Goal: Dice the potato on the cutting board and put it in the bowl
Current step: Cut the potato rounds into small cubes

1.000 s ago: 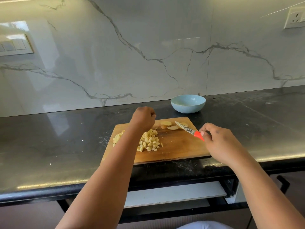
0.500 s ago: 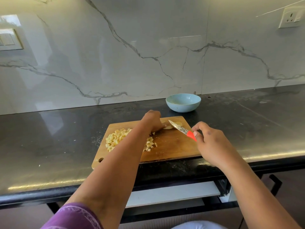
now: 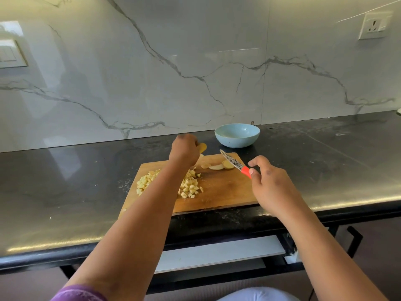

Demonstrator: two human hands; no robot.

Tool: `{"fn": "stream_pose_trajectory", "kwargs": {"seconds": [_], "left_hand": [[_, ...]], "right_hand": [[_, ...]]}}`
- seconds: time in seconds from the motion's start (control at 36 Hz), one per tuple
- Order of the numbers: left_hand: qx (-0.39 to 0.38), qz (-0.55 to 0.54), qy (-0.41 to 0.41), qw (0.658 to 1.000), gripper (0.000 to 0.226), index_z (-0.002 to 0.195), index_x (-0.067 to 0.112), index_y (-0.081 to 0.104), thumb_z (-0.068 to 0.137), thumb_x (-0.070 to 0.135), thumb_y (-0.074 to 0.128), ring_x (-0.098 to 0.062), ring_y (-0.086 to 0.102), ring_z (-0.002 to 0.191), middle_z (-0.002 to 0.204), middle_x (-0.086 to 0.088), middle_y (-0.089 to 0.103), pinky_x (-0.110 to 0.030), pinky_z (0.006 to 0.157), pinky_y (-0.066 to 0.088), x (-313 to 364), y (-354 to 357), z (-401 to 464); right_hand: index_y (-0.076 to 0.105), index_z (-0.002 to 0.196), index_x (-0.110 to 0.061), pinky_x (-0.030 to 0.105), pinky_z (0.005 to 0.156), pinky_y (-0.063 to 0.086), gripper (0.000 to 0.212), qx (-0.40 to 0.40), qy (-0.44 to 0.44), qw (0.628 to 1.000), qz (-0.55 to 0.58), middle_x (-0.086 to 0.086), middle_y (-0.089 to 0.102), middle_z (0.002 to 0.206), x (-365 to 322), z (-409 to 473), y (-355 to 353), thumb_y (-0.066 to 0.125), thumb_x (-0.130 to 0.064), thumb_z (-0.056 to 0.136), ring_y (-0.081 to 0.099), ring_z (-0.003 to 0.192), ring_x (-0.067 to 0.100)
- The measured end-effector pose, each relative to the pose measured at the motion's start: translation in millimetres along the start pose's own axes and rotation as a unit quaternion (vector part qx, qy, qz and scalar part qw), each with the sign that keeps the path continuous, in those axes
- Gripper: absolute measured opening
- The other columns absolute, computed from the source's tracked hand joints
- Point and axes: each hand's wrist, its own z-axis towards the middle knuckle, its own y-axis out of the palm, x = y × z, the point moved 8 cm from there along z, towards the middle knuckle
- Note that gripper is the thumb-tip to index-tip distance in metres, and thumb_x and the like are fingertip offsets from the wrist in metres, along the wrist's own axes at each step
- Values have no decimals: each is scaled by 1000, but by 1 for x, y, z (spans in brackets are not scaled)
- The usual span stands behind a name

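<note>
I am mid-dicing; my left hand (image 3: 184, 152) pinches a potato slice (image 3: 202, 147) above the board's (image 3: 227, 192) far edge, my right hand (image 3: 270, 185) grips the knife (image 3: 235, 164); diced potato (image 3: 188, 185) lies heaped on the board, the bowl (image 3: 237, 135) just beyond; next, I judge, lay the slice flat and cut.

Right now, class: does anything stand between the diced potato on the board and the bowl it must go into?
Yes. The uncut potato slices lie on the board between the dice and the bowl, and the knife in the right hand hangs over that path. Beyond the board, only bare counter shows.
</note>
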Motion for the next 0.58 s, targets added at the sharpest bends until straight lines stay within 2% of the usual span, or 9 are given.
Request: {"fn": "stream_pose_trajectory", "kwargs": {"seconds": [0.08,0.17,0.25,0.33,0.42,0.47,0.53,0.58], "left_hand": [[-22,13,17,1000,9,93,6,68,90,14,64,-25,63,84,92,-11,68,-32,70,52,8,7,-6],[-49,24,22,998,8,91,10,69,83,8,71,-22,65,87,92,-7,69,-29,73,54,14,17,-9],[-85,22,15,996,14,84,12,67,80,18,79,-19,64,85,88,-5,67,-28,73,53,16,24,-9],[-107,15,16,994,19,91,10,69,84,27,76,-20,63,86,91,-5,67,-30,76,54,18,30,-11],[-81,16,23,996,14,95,9,67,90,22,66,-19,58,82,94,-7,67,-28,69,46,20,22,-14],[-31,14,50,998,9,90,10,64,89,19,63,-19,58,80,90,-6,66,-27,66,43,24,10,-20],[28,4,93,995,4,84,12,61,85,15,63,-20,61,77,83,-3,65,-28,64,47,31,-4,-34],[54,16,134,989,4,83,17,61,83,13,62,-17,62,73,81,2,67,-30,63,53,40,-8,-54]], "right_hand": [[50,120,-18,21,45,23,20,4,9,1000,8,-12,44,67,5,1,-2,39,-21,103,41,55,3],[50,121,-17,21,46,23,22,11,17,1000,15,-13,43,68,8,3,-3,40,-20,103,41,55,3],[51,122,-17,21,46,23,22,17,14,1000,16,-13,43,68,7,4,-4,40,-20,102,41,55,3],[50,122,-17,20,46,23,22,18,14,1000,17,-13,44,68,7,3,-5,40,-20,103,41,55,3],[50,122,-18,20,45,24,22,17,11,1000,13,-12,45,69,8,2,-6,39,-21,103,42,55,4],[50,122,-17,21,46,25,23,18,17,1000,15,-11,46,69,11,4,-6,40,-24,103,42,55,5],[52,124,-16,25,50,30,28,21,28,999,20,-8,49,71,15,5,-6,41,-31,102,47,59,10],[53,126,-15,28,61,37,40,24,37,999,24,-1,58,83,17,7,-6,41,-44,100,54,73,17]]}}
